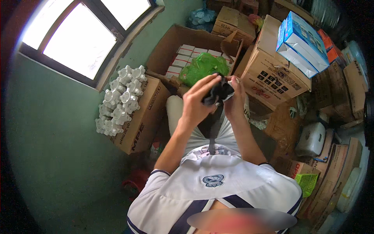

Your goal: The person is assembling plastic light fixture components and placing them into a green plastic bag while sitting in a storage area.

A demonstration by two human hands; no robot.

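L hand (196, 100) + R hand (235, 102) gripping blk item (219, 90), long axis approx. fwd, leaning R, front end unclear

White shirt (257, 189), loose cut, short sleeves. Cuffs (160, 171) edged in thin dark navy. Collar (186, 217) V-shaped, broad navy bands, white edging. Chest badge (213, 180) rounded, navy and pale blue. Print (201, 150) near hem, dark and pinkish, details unclear. Trousers (194, 137) pale grey. Forearms (171, 146), left hand (196, 99), right hand (235, 103) bare.
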